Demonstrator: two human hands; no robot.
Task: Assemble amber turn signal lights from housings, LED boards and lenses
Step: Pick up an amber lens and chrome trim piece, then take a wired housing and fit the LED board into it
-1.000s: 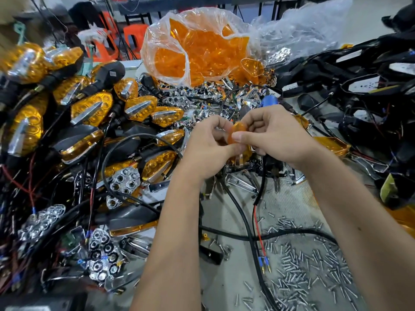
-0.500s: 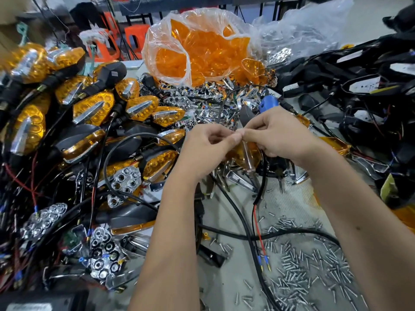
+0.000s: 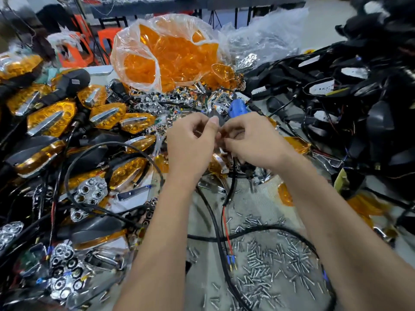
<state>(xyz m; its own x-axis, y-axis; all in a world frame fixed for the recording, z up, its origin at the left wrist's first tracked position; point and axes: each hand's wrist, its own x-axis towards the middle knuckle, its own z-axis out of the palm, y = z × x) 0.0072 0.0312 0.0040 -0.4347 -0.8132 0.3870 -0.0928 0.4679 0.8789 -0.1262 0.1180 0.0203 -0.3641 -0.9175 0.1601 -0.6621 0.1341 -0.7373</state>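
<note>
My fingers are pinched together right at the centre of my view, both hands knuckle to knuckle. A second ago the amber lens showed plainly between my thumbs; now it has sunk behind them, and only an orange sliver peeks out where my right hand curls round it. My left hand grips the same small piece from nine o'clock, thumb tip pressed against the right thumb. I'd judge the lens is being seated on its part, not yet snapped home, though my fingers hide the joint, so I can't say how far in it sits.

The lens looks small, glossy and see-through orange. A black cable hangs from under my hands toward six o'clock, ending in red and black leads with blue-sleeved tips.

Further out: loose screws scattered on the worktop at five o'clock, finished amber lights stacked at nine to ten o'clock, a clear bag of lenses at twelve, and black housings heaped at two o'clock.
</note>
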